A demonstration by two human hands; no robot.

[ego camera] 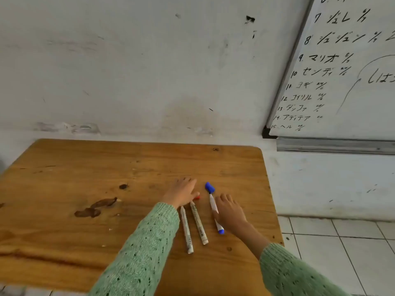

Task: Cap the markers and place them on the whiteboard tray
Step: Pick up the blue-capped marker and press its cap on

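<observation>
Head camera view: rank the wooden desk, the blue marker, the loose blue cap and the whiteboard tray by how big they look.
1. wooden desk, by far the largest.
2. whiteboard tray, long, and cut off at the right frame edge.
3. blue marker, partly under the right hand.
4. blue cap, smallest.

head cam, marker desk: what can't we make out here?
- Left marker's tip end: hidden under the left hand; capped or not, unknown.
- Red cap: mostly covered by that hand; on or off the middle marker unclear.
- Right hand overlaps the blue marker; grip cannot be told.
- Whiteboard tray: cut off by the right edge, its top surface unseen.
- Marker labels: too small to read.
</observation>
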